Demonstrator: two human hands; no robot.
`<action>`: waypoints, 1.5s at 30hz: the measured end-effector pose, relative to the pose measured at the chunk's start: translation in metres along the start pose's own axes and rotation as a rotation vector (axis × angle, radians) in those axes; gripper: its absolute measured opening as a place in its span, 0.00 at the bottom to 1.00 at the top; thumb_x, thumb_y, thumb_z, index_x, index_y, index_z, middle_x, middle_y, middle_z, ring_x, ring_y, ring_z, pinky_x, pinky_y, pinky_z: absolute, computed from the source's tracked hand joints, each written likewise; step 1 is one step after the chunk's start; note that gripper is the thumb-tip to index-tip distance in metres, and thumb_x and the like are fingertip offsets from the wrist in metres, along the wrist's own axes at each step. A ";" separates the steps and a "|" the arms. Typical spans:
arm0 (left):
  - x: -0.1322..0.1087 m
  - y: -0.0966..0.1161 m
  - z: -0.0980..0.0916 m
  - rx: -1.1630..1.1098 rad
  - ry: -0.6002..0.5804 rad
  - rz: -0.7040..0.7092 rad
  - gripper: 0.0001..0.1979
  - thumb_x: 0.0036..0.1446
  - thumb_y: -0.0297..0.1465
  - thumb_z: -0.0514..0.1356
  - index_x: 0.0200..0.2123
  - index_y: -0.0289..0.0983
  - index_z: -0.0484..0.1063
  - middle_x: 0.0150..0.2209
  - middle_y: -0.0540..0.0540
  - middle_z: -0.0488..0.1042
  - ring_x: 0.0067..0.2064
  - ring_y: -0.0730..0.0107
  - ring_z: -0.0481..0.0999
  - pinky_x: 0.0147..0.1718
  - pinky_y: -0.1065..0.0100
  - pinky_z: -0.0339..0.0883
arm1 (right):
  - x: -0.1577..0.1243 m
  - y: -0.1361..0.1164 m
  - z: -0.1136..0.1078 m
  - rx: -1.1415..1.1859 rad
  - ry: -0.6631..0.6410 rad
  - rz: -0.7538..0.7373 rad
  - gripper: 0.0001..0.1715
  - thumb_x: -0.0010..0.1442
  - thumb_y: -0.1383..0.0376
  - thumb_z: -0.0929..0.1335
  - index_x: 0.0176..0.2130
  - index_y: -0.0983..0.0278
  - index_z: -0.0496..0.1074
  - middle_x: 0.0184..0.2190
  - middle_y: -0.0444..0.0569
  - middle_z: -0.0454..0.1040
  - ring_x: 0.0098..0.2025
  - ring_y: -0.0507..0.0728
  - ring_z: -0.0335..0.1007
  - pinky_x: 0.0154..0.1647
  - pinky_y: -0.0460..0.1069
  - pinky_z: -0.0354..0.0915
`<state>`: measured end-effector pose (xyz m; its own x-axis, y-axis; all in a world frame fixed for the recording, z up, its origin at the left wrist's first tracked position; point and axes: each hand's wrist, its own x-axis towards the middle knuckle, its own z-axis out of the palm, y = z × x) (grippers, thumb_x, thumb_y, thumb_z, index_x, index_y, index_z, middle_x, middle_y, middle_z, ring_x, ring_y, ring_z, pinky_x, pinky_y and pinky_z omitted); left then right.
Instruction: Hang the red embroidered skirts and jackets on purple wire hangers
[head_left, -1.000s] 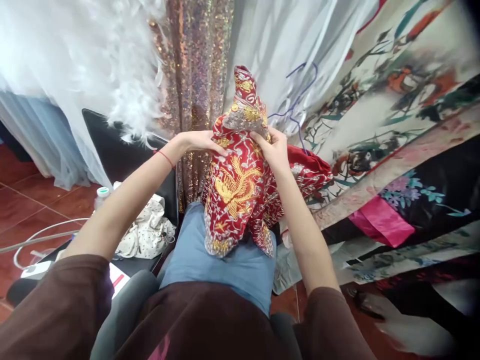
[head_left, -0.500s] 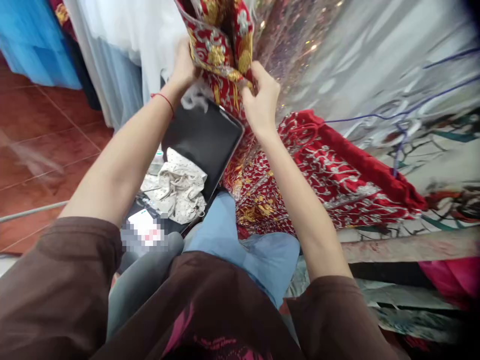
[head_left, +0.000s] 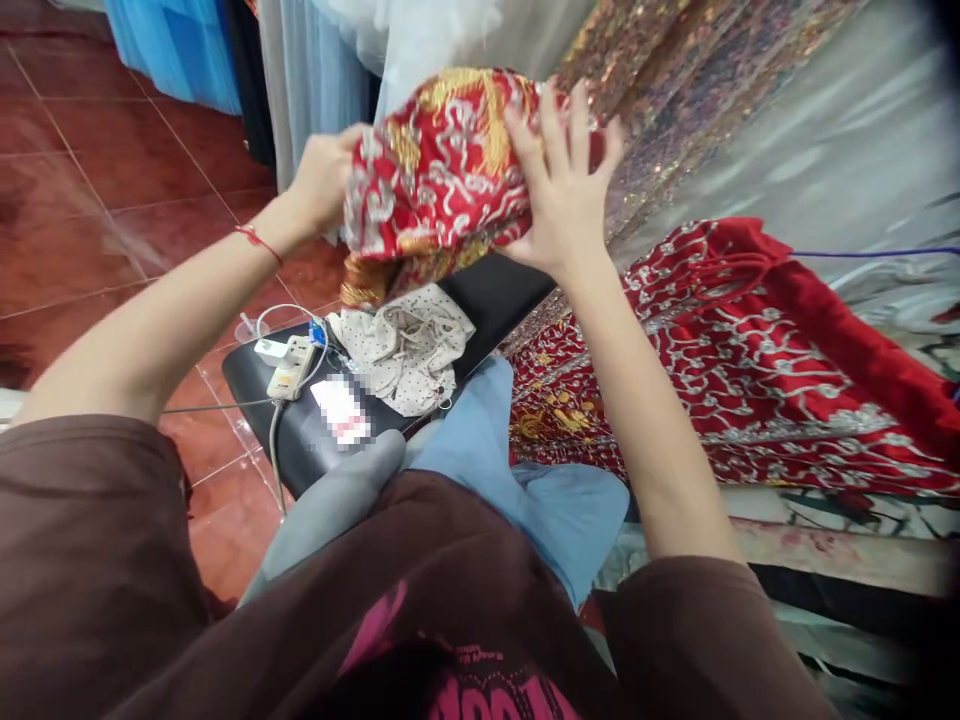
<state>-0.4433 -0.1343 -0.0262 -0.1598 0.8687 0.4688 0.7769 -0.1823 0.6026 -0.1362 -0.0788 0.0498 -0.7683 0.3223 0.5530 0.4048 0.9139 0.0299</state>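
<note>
A red garment (head_left: 450, 165) with gold and silver embroidery hangs between my hands, above a black padded bench (head_left: 499, 290). My left hand (head_left: 324, 185) is closed on its left edge. Against its right side lies my right hand (head_left: 566, 185), fingers spread. Below, on the bench, a crumpled white dotted cloth (head_left: 409, 345) lies beside a white card (head_left: 343, 410), partly blurred out. A larger red embroidered skirt (head_left: 750, 350) is spread out to the right of my right forearm.
A power strip (head_left: 292, 368) with a white plug and cables sits at the bench's left end. Blue tulle (head_left: 180, 55), white gowns and a sequined fabric (head_left: 652, 110) hang ahead. Red floor tiles (head_left: 97, 210) show on the left.
The embroidered garment has come lower and now shows a broad, spread face. My right hand has opened from its pinch. The view has shifted left, bringing the power strip into sight.
</note>
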 end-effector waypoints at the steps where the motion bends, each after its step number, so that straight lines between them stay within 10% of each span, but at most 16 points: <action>1: -0.010 -0.007 0.009 0.024 -0.054 0.036 0.09 0.61 0.31 0.58 0.40 0.32 0.75 0.54 0.43 0.74 0.63 0.57 0.64 0.65 0.52 0.51 | -0.003 0.005 0.014 -0.007 -0.062 -0.002 0.47 0.54 0.56 0.74 0.67 0.60 0.56 0.71 0.51 0.48 0.73 0.74 0.32 0.70 0.76 0.28; 9: -0.022 -0.021 0.085 0.009 -0.163 0.114 0.13 0.57 0.29 0.53 0.40 0.41 0.76 0.51 0.40 0.76 0.62 0.61 0.67 0.57 0.58 0.61 | -0.045 -0.005 0.103 -0.104 -0.190 0.173 0.40 0.58 0.70 0.61 0.68 0.60 0.54 0.71 0.51 0.49 0.75 0.67 0.25 0.68 0.80 0.27; 16: -0.012 -0.010 0.054 0.210 -0.282 0.247 0.10 0.52 0.29 0.53 0.34 0.42 0.74 0.49 0.39 0.76 0.63 0.57 0.64 0.55 0.54 0.62 | -0.050 -0.013 0.105 -0.120 -0.186 0.177 0.45 0.57 0.75 0.59 0.71 0.67 0.46 0.73 0.55 0.38 0.75 0.66 0.23 0.71 0.74 0.26; 20: 0.010 0.027 0.026 0.264 -0.171 0.255 0.06 0.53 0.32 0.54 0.28 0.43 0.70 0.40 0.42 0.77 0.52 0.62 0.71 0.54 0.58 0.63 | -0.054 -0.018 0.094 -0.126 -0.186 0.146 0.48 0.56 0.74 0.63 0.71 0.69 0.44 0.73 0.59 0.35 0.74 0.66 0.23 0.71 0.71 0.26; 24: 0.037 0.113 0.030 0.198 -0.152 0.401 0.04 0.53 0.31 0.56 0.29 0.43 0.70 0.39 0.42 0.74 0.52 0.58 0.70 0.59 0.54 0.57 | -0.053 -0.027 0.076 -0.084 -0.232 0.062 0.45 0.56 0.66 0.68 0.67 0.77 0.53 0.72 0.68 0.36 0.74 0.71 0.25 0.70 0.71 0.25; 28: 0.061 0.218 0.083 0.272 -0.042 0.576 0.11 0.59 0.30 0.52 0.41 0.39 0.71 0.48 0.39 0.72 0.59 0.52 0.64 0.62 0.48 0.49 | -0.053 -0.029 0.053 0.127 -0.275 0.091 0.21 0.60 0.64 0.67 0.51 0.72 0.73 0.65 0.66 0.61 0.69 0.70 0.51 0.70 0.68 0.42; 32: 0.091 0.289 0.169 0.141 -0.075 0.631 0.14 0.60 0.31 0.52 0.47 0.36 0.70 0.49 0.38 0.72 0.58 0.50 0.66 0.62 0.48 0.48 | -0.085 0.004 0.031 0.763 -0.154 0.304 0.16 0.65 0.59 0.63 0.39 0.67 0.74 0.33 0.50 0.81 0.38 0.56 0.77 0.47 0.53 0.70; 38: 0.148 0.324 0.272 -0.163 0.066 0.560 0.18 0.65 0.40 0.49 0.52 0.38 0.69 0.55 0.36 0.71 0.58 0.54 0.67 0.59 0.54 0.54 | -0.185 0.102 -0.001 0.726 0.326 0.830 0.19 0.64 0.53 0.60 0.36 0.64 0.70 0.22 0.43 0.74 0.24 0.52 0.71 0.31 0.47 0.68; 45: 0.148 0.336 0.303 -0.197 -0.139 0.535 0.28 0.66 0.48 0.46 0.19 0.38 0.63 0.21 0.48 0.67 0.26 0.69 0.64 0.31 0.66 0.55 | -0.204 0.138 -0.039 -0.042 0.621 1.169 0.25 0.59 0.46 0.67 0.45 0.63 0.67 0.25 0.42 0.75 0.28 0.54 0.71 0.35 0.47 0.61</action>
<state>-0.0214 0.0729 0.0497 0.3145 0.6822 0.6600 0.5976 -0.6825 0.4208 0.0963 -0.0278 -0.0265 0.3901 0.7335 0.5566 0.6923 0.1650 -0.7025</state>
